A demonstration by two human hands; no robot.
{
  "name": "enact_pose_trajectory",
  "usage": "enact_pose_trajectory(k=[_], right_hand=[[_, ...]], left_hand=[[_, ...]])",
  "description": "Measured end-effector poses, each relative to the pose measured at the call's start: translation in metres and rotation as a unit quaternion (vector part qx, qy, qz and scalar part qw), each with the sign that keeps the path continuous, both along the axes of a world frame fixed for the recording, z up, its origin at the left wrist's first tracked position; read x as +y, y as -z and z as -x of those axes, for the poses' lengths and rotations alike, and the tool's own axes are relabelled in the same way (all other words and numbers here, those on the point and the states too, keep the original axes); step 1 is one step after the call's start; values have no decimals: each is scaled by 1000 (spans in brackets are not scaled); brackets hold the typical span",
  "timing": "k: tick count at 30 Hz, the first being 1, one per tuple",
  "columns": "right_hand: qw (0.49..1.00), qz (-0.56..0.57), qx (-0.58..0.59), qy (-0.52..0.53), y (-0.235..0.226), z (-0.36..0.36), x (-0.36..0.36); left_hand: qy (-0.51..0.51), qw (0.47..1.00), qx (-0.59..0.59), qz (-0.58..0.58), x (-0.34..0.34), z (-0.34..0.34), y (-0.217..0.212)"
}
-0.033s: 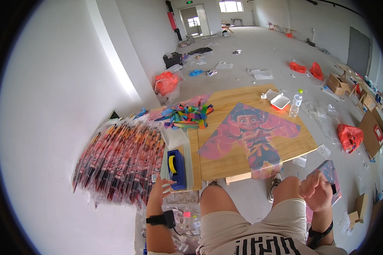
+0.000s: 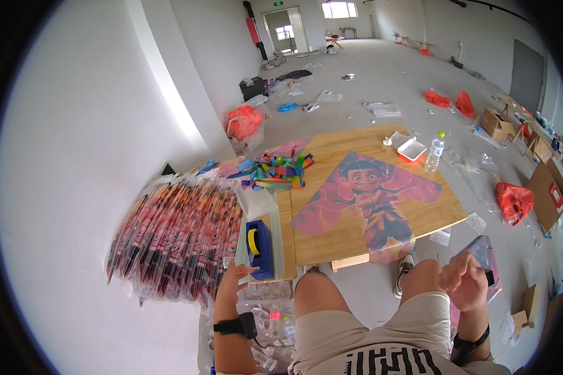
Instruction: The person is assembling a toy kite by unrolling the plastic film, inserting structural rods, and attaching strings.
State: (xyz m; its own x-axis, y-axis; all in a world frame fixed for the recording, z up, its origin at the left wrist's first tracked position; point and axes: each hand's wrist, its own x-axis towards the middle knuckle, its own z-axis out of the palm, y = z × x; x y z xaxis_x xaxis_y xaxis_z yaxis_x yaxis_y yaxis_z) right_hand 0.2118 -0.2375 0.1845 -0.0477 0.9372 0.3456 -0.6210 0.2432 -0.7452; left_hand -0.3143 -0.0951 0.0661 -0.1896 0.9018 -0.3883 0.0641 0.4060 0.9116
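My left hand [image 2: 234, 279] is beside the near end of a blue tape dispenser [image 2: 264, 253] that carries a yellow roll. Its fingers reach out apart toward the dispenser, and whether they touch it is unclear. My right hand [image 2: 463, 281] is closed in a loose curl above my right knee; whatever is inside it, if anything, is hidden. Behind that hand, partly covered, lies a printed sheet [image 2: 485, 250]. A kite [image 2: 372, 197] with a cartoon figure is spread flat on the wooden table [image 2: 322, 247], its lower end hanging over the near edge.
Plastic-sleeved printed kites [image 2: 175, 240] are piled at the left. Colourful ribbons [image 2: 275, 169] lie heaped on the table's far left. A white and red tray [image 2: 411, 150] and a water bottle [image 2: 435, 152] stand far right. Red bags [image 2: 514, 203] and cardboard boxes [image 2: 497, 124] are on the floor.
My left hand's fingers have shifted slightly beside the tape dispenser. My right hand and the kite look the same.
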Motion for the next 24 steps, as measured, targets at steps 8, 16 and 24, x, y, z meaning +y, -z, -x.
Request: enact_pose_trajectory(k=[8,16,24], right_hand=[[960,176,-215,-42,2,14,19],[793,78,-471,-379,45,116,104],[771,196,-442,-415,141,252,174]], left_hand=[[113,972,-194,70,-110,27,-7],[148,932,-327,-53,-268,22,6],[126,929,-337,-88,-345,7,33]])
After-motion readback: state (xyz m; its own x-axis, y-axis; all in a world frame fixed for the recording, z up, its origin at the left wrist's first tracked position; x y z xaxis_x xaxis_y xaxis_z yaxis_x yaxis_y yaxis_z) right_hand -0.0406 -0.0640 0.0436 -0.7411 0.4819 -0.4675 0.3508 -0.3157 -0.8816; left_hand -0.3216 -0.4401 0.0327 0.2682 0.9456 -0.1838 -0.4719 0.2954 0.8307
